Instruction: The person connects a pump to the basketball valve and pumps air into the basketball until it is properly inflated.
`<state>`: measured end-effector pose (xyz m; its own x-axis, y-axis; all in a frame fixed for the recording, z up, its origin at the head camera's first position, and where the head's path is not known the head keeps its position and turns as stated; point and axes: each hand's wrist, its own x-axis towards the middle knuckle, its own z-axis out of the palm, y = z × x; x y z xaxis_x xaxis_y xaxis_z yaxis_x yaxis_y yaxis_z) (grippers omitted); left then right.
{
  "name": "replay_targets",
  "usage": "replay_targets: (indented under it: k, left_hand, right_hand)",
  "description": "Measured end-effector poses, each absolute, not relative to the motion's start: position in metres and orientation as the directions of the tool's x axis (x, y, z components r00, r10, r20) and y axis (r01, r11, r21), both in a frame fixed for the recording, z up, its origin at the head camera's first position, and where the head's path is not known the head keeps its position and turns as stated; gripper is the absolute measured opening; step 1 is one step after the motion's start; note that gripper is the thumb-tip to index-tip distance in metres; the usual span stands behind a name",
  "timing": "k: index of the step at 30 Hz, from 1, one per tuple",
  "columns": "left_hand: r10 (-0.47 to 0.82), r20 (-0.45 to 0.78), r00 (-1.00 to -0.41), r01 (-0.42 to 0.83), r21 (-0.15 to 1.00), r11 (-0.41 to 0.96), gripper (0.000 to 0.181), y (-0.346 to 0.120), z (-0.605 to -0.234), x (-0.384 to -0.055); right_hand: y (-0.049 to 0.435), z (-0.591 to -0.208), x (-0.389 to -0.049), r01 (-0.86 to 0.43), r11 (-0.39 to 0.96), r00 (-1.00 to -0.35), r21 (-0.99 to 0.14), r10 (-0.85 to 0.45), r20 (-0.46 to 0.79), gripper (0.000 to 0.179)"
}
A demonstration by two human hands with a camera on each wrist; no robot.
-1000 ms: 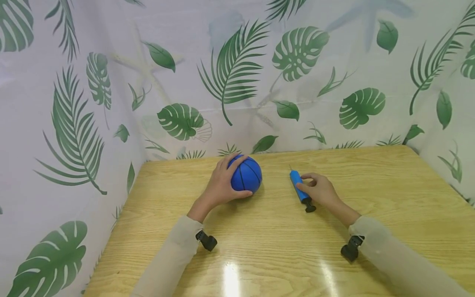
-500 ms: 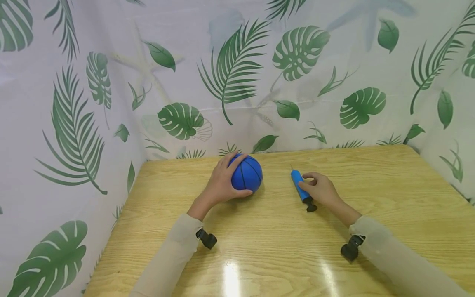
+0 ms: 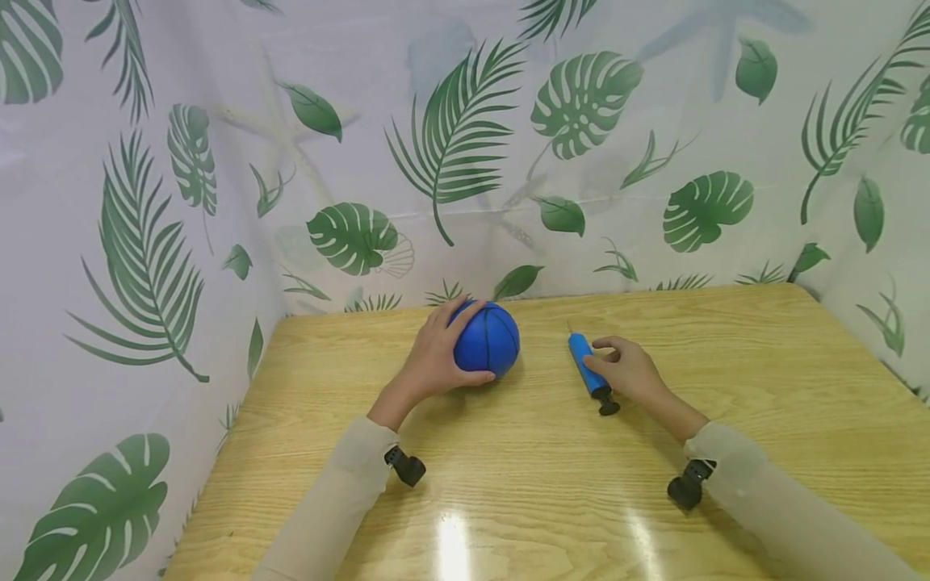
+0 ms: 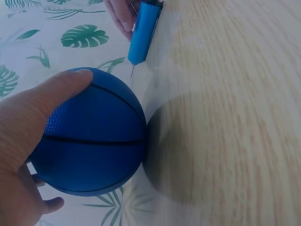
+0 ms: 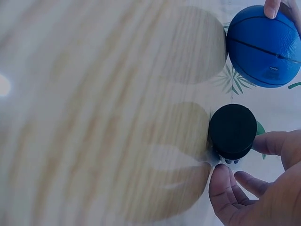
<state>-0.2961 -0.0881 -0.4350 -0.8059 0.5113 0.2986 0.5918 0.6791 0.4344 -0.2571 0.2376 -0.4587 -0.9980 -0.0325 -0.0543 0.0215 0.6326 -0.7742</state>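
Observation:
On the table (image 3: 523, 468), toward its far edge, sits a small blue basketball (image 3: 494, 343) with dark seams. My left hand (image 3: 434, 359) grips it from the left, thumb on the near side and fingers over the top. To the right lies a blue hand pump (image 3: 587, 365), its thin needle pointing away and its black handle (image 3: 609, 407) toward me. My right hand (image 3: 630, 373) pinches the pump's barrel between thumb and fingers from the right. In the right wrist view the round handle end (image 5: 233, 132) hides most of the barrel.
A white cloth (image 3: 465, 258) printed with green leaves hangs behind the table and along both sides. Each wrist carries a black strapped camera, one on the left sleeve (image 3: 341, 492) and one on the right sleeve (image 3: 770, 492).
The basketball has turned and shifted slightly to the right against my left hand, so its seams lie differently. My right hand and the pump stay almost where they were.

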Motion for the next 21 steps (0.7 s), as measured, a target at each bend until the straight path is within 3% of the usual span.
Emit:
replay_targets:
  k: [21]
  left_hand:
    - [0.518,0.284,-0.807,0.59,0.439,0.678,0.107,-0.0851,-0.4317,-0.2947]
  right_hand:
    - [0.2367,-0.4546,-0.2581,0.063,0.637,-0.995,-0.768,-0.016,-0.095,0.053]
